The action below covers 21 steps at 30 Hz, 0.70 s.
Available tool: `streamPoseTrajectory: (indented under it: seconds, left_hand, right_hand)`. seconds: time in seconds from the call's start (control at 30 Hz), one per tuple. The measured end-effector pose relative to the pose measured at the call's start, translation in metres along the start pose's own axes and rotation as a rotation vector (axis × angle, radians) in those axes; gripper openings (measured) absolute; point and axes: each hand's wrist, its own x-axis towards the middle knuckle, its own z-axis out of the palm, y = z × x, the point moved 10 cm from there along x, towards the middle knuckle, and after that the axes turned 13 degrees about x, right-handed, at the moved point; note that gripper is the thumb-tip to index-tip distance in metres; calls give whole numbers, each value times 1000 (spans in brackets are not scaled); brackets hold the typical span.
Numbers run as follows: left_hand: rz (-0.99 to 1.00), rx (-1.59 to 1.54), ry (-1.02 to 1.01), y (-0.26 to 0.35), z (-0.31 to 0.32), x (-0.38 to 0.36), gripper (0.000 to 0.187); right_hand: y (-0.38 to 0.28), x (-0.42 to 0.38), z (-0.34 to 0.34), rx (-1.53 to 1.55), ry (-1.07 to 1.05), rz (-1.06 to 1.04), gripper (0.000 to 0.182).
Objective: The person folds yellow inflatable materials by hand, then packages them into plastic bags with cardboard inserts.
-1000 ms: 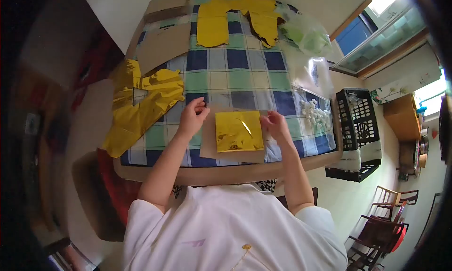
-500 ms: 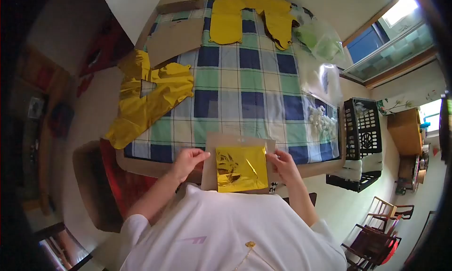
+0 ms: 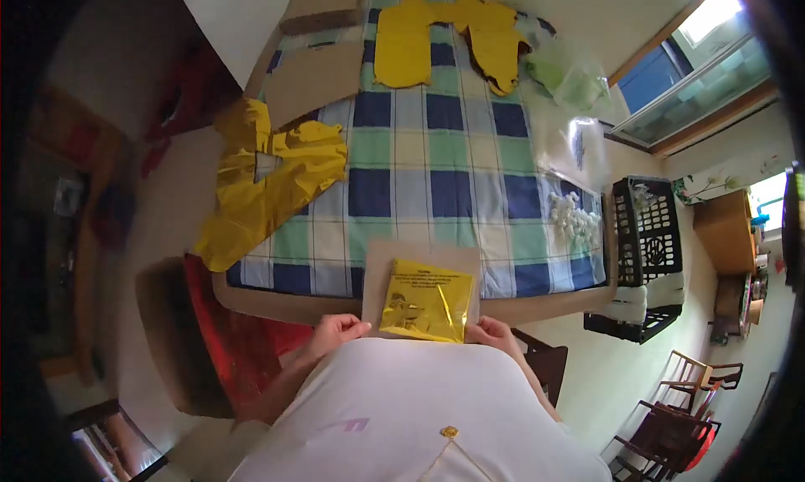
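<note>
A folded gold foil piece in a clear bag with printed text (image 3: pixel 426 302) lies against a brown cardboard sheet (image 3: pixel 419 251), close to my body at the table's front edge. My left hand (image 3: pixel 337 332) pinches the lower left edge of the cardboard. At its lower right edge, my right hand (image 3: pixel 492 333) is closed on the cardboard and bag. Beyond them, the checkered cloth (image 3: pixel 411 189) covers the table. One large gold foil shape (image 3: pixel 272 193) is spread at the left, and another (image 3: pixel 402 50) lies at the far end.
Cardboard pieces (image 3: pixel 314 75) lie at the back left. Clear plastic bags (image 3: pixel 574 151) and small white items (image 3: pixel 574 220) are along the right side. A black crate (image 3: pixel 646 230) stands right of the table. Chairs (image 3: pixel 671 419) are at the lower right.
Both hands have moved down toward my body with the cardboard and bag. The bag's printed text now shows, and the foil sits slightly tilted.
</note>
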Motion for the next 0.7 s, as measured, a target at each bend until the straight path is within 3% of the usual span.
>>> streamPoseTrajectory:
  seconds: [0.07, 0.17, 0.2, 0.23, 0.3, 0.37, 0.47, 0.57, 0.6, 0.7]
  left_hand:
    - [6, -101, -7, -16, -1, 11, 18]
    - [164, -310, 19, 31, -3, 18, 13]
    - [224, -233, 52, 46, -8, 26, 16]
    - [280, -159, 86, 60, -16, 36, 19]
    - [373, -103, 119, 64, -28, 74, 22]
    - [285, -18, 151, 81, -33, 94, 31]
    - [224, 140, 254, 103, -42, 89, 44]
    - [635, 937, 1031, 158, -39, 28, 52]
    - [696, 941, 928, 155, -21, 31, 53]
    - [883, 980, 685, 142, 36, 40, 54]
  right_hand:
    - [17, 2, -1, 139, -35, 33, 17]
    - [-9, 13, 6, 115, -63, -47, 16]
    - [-19, 20, 8, 102, -86, -75, 16]
    - [-29, 33, 5, 109, -61, -150, 18]
    - [-59, 64, -4, -316, -43, -477, 18]
    - [-73, 81, -12, -108, 113, -209, 15]
    - [-92, 93, -11, -291, 137, -246, 18]
    - [-129, 70, -7, -644, 411, -640, 22]
    - [-140, 58, 0, -760, 499, -789, 23]
    - [-139, 59, 45, -939, 316, -931, 24]
